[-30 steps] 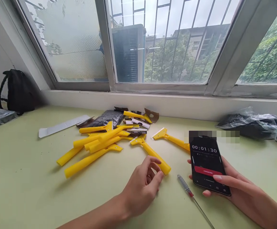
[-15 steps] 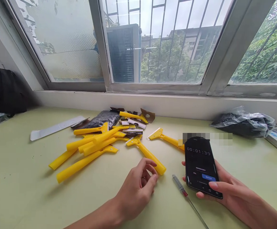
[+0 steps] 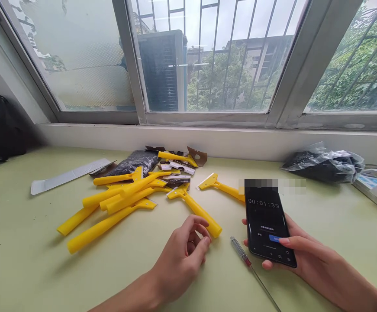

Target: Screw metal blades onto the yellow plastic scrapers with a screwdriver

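Head view over a pale green table point(image 3: 19, 260) set below a barred window point(image 3: 207, 56). I see the right hand point(image 3: 300, 253) wrapped around a black phone point(image 3: 269, 225), fingers behind its back and the thumb laid across the lower screen near a blue button; the display reads 00:01:39, and the phone is tilted up off the table. I see the left hand point(image 3: 182, 258) resting on the table, loosely curled and holding nothing, its fingertips just beside the butt end of a yellow scraper point(image 3: 196, 209) whose blade end points away toward the window. I cannot tell whether the fingertips touch that handle. A screwdriver point(image 3: 251, 271) with a clear, red-tipped handle lies on the table between the two hands, close under the phone. A second yellow scraper point(image 3: 222, 187) lies behind the phone, its handle partly hidden by it. To the left is a loose pile of scrapers point(image 3: 117, 199), with a black packet point(image 3: 133, 162) and small blade cartons point(image 3: 177, 167) behind it. A plastic bag point(image 3: 321, 162) lies at far right.
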A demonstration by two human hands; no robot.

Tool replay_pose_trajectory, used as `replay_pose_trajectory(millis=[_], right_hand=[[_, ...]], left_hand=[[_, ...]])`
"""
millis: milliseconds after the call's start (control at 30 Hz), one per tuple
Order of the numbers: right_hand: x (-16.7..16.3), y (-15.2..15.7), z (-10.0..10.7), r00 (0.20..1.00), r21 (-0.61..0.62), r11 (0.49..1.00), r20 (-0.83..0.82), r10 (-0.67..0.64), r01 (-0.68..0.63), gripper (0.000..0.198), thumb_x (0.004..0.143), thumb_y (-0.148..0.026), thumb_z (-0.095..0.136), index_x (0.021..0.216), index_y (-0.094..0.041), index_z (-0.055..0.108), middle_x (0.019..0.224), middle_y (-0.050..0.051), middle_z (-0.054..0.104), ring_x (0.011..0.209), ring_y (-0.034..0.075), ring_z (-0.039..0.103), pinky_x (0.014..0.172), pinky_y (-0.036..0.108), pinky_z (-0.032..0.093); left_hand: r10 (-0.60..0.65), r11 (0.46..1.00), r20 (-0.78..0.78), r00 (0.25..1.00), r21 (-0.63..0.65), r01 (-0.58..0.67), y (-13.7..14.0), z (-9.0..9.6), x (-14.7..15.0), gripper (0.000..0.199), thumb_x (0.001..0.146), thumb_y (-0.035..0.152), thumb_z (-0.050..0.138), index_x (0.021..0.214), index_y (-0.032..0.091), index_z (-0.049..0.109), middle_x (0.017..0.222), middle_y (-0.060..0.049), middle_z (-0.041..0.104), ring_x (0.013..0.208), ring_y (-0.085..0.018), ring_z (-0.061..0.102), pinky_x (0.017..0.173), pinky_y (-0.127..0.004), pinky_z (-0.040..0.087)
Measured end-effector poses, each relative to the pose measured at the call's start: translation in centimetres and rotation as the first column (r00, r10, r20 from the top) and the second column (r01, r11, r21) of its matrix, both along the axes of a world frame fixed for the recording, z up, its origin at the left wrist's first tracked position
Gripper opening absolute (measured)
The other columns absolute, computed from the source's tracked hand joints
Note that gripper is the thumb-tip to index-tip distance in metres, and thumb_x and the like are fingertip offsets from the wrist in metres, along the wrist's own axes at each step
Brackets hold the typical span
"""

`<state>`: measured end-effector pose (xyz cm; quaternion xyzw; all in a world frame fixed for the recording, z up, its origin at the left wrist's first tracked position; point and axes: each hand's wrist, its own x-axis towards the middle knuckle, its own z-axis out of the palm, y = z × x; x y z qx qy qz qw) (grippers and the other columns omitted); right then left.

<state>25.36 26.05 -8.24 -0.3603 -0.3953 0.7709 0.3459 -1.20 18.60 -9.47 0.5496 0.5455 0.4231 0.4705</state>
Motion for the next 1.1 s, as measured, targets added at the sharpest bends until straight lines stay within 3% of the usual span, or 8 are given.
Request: replay_pose_trajectory(millis=[733, 800, 867, 967, 1100], right_hand=[[-0.4, -0.1, 0.7, 1.0, -0.025, 1.0, 0.009, 0.014, -0.014, 0.086, 0.086, -0.033, 0.06, 0.162, -0.03, 0.019, 0.148, 0.011, 0.057, 0.116, 0.039, 0.065, 0.07, 0.041, 0.061], [-0.3, 0.0, 0.6, 1.0, -0.05, 0.999, -0.016, 0.007, -0.008, 0.085, 0.087, -0.035, 0.06, 0.161, -0.031, 0.02, 0.148, 0.011, 0.056, 0.12, 0.041, 0.064, 0.075, 0.045, 0.062], [0.0, 0.4, 0.2, 0.997, -0.1, 0.995, -0.077, 0.0, -0.008, 0.082, 0.086, -0.033, 0.061, 0.16, -0.03, 0.025, 0.147, 0.012, 0.057, 0.126, 0.044, 0.059, 0.09, 0.054, 0.06], [0.9, 1.2, -0.6, 0.983, -0.214, 0.976, -0.184, 0.002, -0.042, 0.072, 0.089, -0.036, 0.059, 0.155, -0.017, 0.037, 0.145, 0.018, 0.058, 0.134, 0.045, 0.052, 0.109, 0.061, 0.047], [1.4, 2.0, -1.1, 0.987, -0.249, 0.968, -0.159, -0.023, -0.017, 0.059, 0.096, -0.032, 0.058, 0.146, -0.003, 0.048, 0.139, 0.026, 0.06, 0.128, 0.045, 0.057, 0.109, 0.06, 0.048]], left_hand=[[-0.012, 0.999, -0.054, 0.998, 0.041, 0.014, 0.0, -0.2, 0.1, 0.019, 0.101, 0.036, 0.052, 0.117, 0.026, 0.051, 0.108, -0.003, 0.062, 0.073, -0.011, 0.055, 0.065, -0.027, 0.046], [-0.012, 0.999, -0.058, 0.998, 0.039, 0.014, 0.0, -0.3, 0.0, 0.019, 0.101, 0.035, 0.052, 0.117, 0.026, 0.051, 0.109, -0.003, 0.062, 0.073, -0.011, 0.055, 0.065, -0.027, 0.046], [-0.015, 0.999, -0.06, 0.998, 0.037, 0.017, 0.0, -0.4, 0.0, 0.019, 0.1, 0.035, 0.052, 0.117, 0.026, 0.051, 0.109, -0.003, 0.062, 0.073, -0.011, 0.055, 0.065, -0.027, 0.046], [-0.015, 0.999, -0.063, 0.998, 0.037, 0.018, 0.0, -0.4, -0.1, 0.018, 0.101, 0.034, 0.051, 0.117, 0.026, 0.051, 0.109, -0.002, 0.063, 0.073, -0.011, 0.055, 0.065, -0.027, 0.046], [-0.017, 1.0, -0.065, 0.998, 0.026, 0.018, 0.0, -0.2, -0.1, 0.018, 0.101, 0.035, 0.051, 0.117, 0.026, 0.051, 0.108, -0.002, 0.063, 0.075, -0.012, 0.055, 0.067, -0.027, 0.047]])
